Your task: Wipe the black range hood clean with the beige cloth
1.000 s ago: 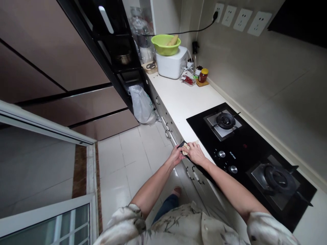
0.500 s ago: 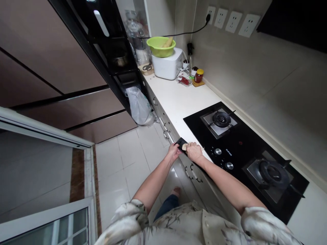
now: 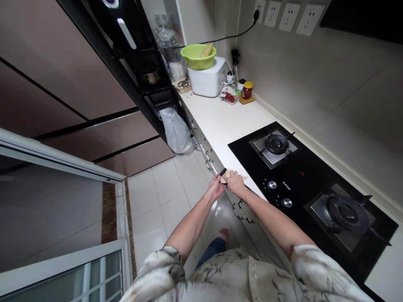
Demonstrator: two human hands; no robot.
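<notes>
My left hand (image 3: 216, 187) is closed around the lower left edge of a flat black phone (image 3: 223, 172), held at the counter's front edge. A pale beige cloth (image 3: 223, 180) lies over the phone, bunched under the fingers of my right hand (image 3: 235, 182), which presses it against the phone. Most of the phone is hidden by the cloth and my hands. Both hands are close together, just left of the black gas hob (image 3: 294, 184).
Along the white counter (image 3: 217, 121) stand a white appliance (image 3: 206, 79) with a green basin (image 3: 198, 63) on top, and a yellow-lidded jar (image 3: 247, 89). A white plastic bag (image 3: 176, 130) sits on the floor by the dark shelves. Drawer handles (image 3: 241, 212) jut out below the counter.
The phone has tilted so that less of its face shows. The cloth now covers more of it and reaches around its edge. The view has shifted slightly.
</notes>
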